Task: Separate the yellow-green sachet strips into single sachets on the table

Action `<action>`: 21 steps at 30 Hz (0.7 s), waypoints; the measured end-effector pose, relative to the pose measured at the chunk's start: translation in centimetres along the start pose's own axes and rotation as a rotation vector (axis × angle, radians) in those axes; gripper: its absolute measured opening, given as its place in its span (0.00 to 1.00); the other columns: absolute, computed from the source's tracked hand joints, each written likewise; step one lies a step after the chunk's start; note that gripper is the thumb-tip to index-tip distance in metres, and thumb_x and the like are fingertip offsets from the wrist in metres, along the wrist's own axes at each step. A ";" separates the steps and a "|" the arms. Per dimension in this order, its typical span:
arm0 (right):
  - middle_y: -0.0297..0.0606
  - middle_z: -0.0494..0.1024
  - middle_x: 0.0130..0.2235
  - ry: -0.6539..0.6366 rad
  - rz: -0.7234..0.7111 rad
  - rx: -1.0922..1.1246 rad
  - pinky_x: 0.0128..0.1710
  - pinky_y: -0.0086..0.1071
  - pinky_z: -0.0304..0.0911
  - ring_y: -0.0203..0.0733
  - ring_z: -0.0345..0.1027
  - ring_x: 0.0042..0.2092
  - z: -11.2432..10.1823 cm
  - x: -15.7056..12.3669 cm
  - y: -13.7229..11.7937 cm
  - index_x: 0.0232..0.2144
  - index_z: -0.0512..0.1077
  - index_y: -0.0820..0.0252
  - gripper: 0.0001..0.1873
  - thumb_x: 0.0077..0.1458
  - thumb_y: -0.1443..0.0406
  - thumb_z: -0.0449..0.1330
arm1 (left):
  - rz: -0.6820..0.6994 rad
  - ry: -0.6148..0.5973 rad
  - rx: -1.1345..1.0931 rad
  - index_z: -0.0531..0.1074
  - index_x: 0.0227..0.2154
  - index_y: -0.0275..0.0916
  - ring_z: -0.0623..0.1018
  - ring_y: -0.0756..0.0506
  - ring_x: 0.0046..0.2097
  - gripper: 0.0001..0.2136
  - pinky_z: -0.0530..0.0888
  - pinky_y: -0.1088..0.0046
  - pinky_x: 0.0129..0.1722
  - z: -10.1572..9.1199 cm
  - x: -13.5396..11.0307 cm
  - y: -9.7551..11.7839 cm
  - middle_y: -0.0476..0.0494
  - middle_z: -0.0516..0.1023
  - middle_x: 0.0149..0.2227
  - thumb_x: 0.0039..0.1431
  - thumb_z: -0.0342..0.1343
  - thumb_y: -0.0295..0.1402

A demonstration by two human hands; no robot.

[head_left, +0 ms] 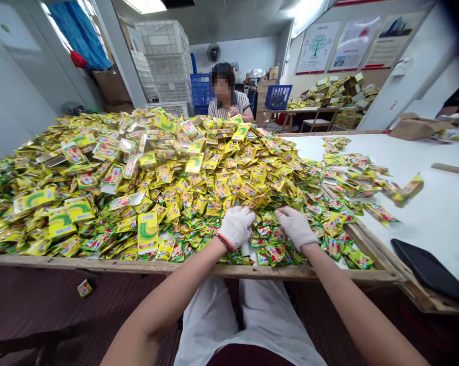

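Note:
My left hand [237, 227], in a white glove with an orange-red beaded band at the wrist, is at the near side of a large heap of small shiny sachets [199, 203]. Its fingers are curled in among yellow and green sachets; what they hold, if anything, is hidden. To its right, my right hand [297, 227], gloved in white too, reaches over green sachets [277, 252] with fingers stretched out and no sachet visible in them. Flat yellow-green boxes [147, 231] lie across the heap, mostly on the left.
A wooden edge [156, 264] borders the table. A black phone-like object [431, 269] lies at right, near loose sachets [351, 168] and a cardboard box [418, 127]. Across the heap sits a person [229, 96]. White crates [164, 61] stand behind. One packet [85, 288] is on the floor.

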State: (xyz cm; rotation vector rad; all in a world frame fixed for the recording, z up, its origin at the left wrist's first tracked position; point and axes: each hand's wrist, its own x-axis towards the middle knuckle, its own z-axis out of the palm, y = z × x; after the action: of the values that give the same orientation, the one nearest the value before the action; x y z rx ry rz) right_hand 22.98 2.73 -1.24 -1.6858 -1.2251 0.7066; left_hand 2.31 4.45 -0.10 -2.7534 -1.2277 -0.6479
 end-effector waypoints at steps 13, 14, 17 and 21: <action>0.36 0.74 0.33 -0.160 -0.259 -0.138 0.35 0.33 0.61 0.41 0.65 0.34 0.8 -3.2 -1.0 0.37 0.70 0.59 0.16 0.48 0.56 0.60 | -0.806 0.267 -1.277 0.61 0.25 0.38 0.69 0.53 0.26 0.12 0.73 0.75 0.27 -2.9 -6.7 -0.5 0.54 0.65 0.24 0.49 0.59 0.38; 0.36 0.75 0.34 -0.215 -0.262 -0.039 0.36 0.33 0.62 0.41 0.66 0.35 0.6 -4.0 -1.5 0.38 0.70 0.59 0.17 0.48 0.56 0.61 | -0.823 0.276 -1.337 0.61 0.25 0.38 0.69 0.53 0.26 0.13 0.74 0.75 0.27 -2.7 -7.1 -0.4 0.54 0.65 0.24 0.47 0.60 0.38; 0.37 0.76 0.37 -0.258 -0.229 0.095 0.37 0.32 0.63 0.41 0.67 0.36 0.4 -5.2 -3.0 0.39 0.71 0.61 0.19 0.48 0.55 0.61 | -0.844 0.334 -1.463 0.61 0.25 0.37 0.69 0.55 0.25 0.15 0.75 0.76 0.28 -2.1 -7.3 0.1 0.55 0.64 0.24 0.43 0.64 0.36; 0.38 0.77 0.34 -0.185 -0.220 -0.001 0.36 0.32 0.63 0.40 0.68 0.35 0.9 -3.8 -2.9 0.37 0.73 0.62 0.17 0.47 0.57 0.61 | -0.877 0.380 -1.604 0.66 0.32 0.37 0.70 0.55 0.25 0.17 0.76 0.77 0.27 -2.5 -6.5 0.8 0.56 0.65 0.25 0.38 0.65 0.31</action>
State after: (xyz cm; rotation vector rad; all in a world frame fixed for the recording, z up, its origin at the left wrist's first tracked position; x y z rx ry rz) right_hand 19.69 -0.28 0.79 -1.4825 -1.5142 0.7383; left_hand -1.85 -1.17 -0.28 -2.0687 -2.3951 -3.1456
